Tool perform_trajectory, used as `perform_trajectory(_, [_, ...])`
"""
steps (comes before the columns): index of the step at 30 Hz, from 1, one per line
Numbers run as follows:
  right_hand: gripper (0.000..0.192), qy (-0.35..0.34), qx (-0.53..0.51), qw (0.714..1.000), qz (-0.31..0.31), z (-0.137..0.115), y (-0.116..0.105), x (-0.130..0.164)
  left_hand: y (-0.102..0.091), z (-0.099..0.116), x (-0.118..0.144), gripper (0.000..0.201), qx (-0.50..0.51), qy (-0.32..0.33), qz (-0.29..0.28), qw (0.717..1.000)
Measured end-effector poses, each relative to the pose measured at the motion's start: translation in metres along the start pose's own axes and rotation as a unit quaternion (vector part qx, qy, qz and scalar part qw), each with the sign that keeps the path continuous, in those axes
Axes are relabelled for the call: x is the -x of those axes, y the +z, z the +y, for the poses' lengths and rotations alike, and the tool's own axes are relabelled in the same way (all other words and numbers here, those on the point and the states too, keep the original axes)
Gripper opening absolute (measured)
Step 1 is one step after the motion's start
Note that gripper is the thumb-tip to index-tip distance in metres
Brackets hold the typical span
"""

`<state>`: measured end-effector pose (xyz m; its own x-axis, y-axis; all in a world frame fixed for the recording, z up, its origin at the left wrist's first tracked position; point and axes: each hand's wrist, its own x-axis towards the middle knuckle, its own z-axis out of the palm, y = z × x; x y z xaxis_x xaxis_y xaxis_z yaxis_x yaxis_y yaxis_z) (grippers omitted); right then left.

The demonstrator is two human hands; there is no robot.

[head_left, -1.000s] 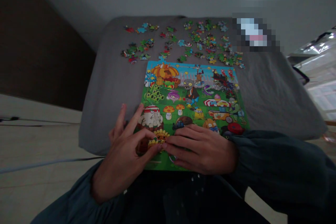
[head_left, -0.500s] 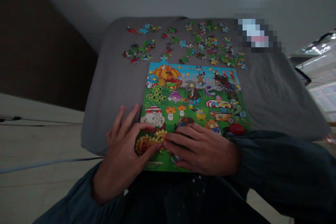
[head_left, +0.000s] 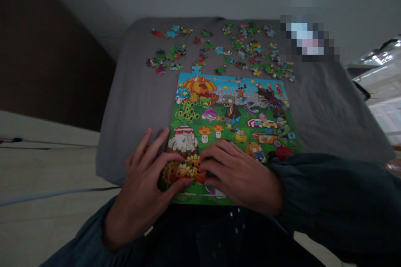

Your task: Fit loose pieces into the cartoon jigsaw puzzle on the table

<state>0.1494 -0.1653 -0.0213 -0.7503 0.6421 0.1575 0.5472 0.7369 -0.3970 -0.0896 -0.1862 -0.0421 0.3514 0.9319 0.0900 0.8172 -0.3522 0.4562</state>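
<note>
A colourful cartoon jigsaw puzzle (head_left: 213, 142) lies on the grey cloth in front of me. My left hand (head_left: 145, 179) rests at its lower left corner, thumb and index finger apart around the sunflower picture (head_left: 181, 171), the other fingers stretched over the cloth. On the lower middle of the puzzle is my right hand (head_left: 234, 173), its fingers bent and its thumb close to them. Between those fingertips shows the edge of an orange flower puzzle piece (head_left: 200, 176). My right palm and fingers hide part of the picture below them.
Loose puzzle pieces (head_left: 250, 46) are scattered along the far side of the grey-covered surface (head_left: 125, 104), with another group of pieces (head_left: 169, 55) at the back left. A blurred-out object (head_left: 305, 39) lies at the back right. A cable (head_left: 62, 195) runs in at the left.
My right fingertips have drawn slightly back from my left thumb, and more of the sunflower picture shows between the hands. My left hand has barely moved.
</note>
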Motion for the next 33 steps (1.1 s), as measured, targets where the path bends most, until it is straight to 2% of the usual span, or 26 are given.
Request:
perform_trajectory(8, [0.016,-0.026,0.042,0.999,0.012,0.002,0.004,-0.007,-0.001,-0.004,0.002,0.037,0.014,0.004,0.022,1.000])
perform_trajectory(17, [0.019,-0.024,0.033,0.999,0.025,0.003,0.003,-0.010,-0.002,-0.006,-0.003,0.040,0.011,-0.002,0.013,1.000])
perform_trajectory(21, [0.019,-0.051,0.022,0.998,0.035,-0.001,-0.005,0.000,0.000,-0.007,-0.006,0.040,0.004,-0.013,0.007,1.000])
perform_trajectory(24, [0.025,-0.075,0.043,0.996,0.015,-0.009,-0.007,0.016,-0.001,-0.007,-0.004,0.040,0.007,-0.016,-0.002,1.000])
perform_trajectory(28, [0.034,-0.058,0.072,0.996,0.000,-0.018,-0.004,0.033,-0.002,-0.007,-0.003,0.039,0.005,-0.013,-0.014,1.000])
perform_trajectory(33, [0.031,-0.048,0.086,0.995,0.005,-0.021,-0.003,0.037,-0.005,-0.013,-0.012,0.045,0.002,-0.017,-0.034,0.999])
